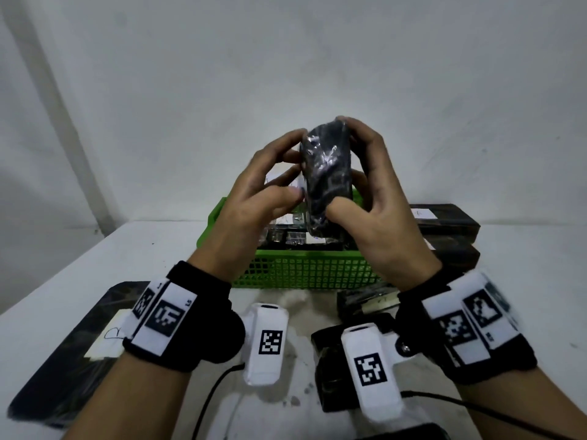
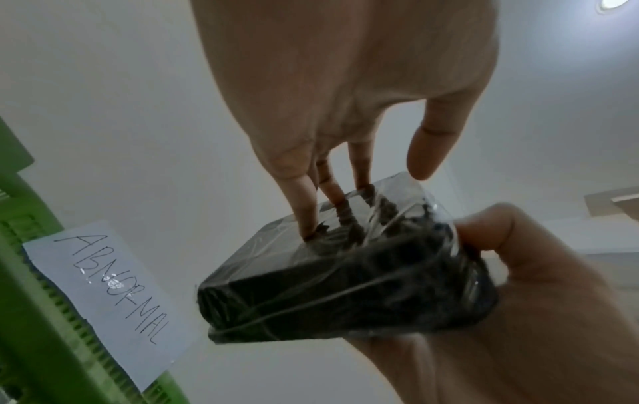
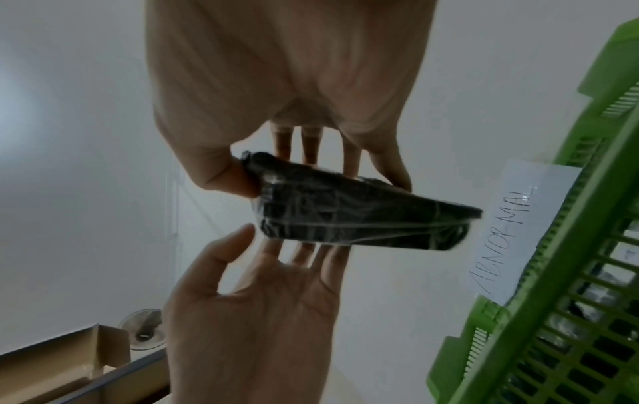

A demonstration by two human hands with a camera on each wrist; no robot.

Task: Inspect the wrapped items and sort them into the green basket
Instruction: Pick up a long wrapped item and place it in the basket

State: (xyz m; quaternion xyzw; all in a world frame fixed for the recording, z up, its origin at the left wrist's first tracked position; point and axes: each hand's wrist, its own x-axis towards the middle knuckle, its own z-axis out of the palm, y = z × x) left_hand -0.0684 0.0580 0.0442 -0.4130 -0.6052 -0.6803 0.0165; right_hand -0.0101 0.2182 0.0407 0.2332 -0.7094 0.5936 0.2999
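Note:
A black item wrapped in clear film (image 1: pixel 327 176) is held upright above the green basket (image 1: pixel 301 274). My right hand (image 1: pixel 355 166) grips it, thumb on the near edge and fingers on the far side; the right wrist view shows the same pinch by the right hand (image 3: pixel 318 175) on the item (image 3: pixel 345 218). My left hand (image 1: pixel 292 166) is at the item's left face. In the left wrist view, the straight fingers of the left hand (image 2: pixel 363 196) touch the item (image 2: pixel 345 287), thumb off it. The basket wall (image 2: pixel 34 328) carries a paper label reading ABNORMAL (image 2: pixel 110 295).
Several wrapped black items (image 1: pixel 286 236) lie in the basket. More black wrapped boxes (image 1: pixel 444 223) are stacked to its right. A flat one with a white label (image 1: pixel 73 354) lies front left, smaller ones (image 1: pixel 365 303) front centre. A white wall stands behind the table.

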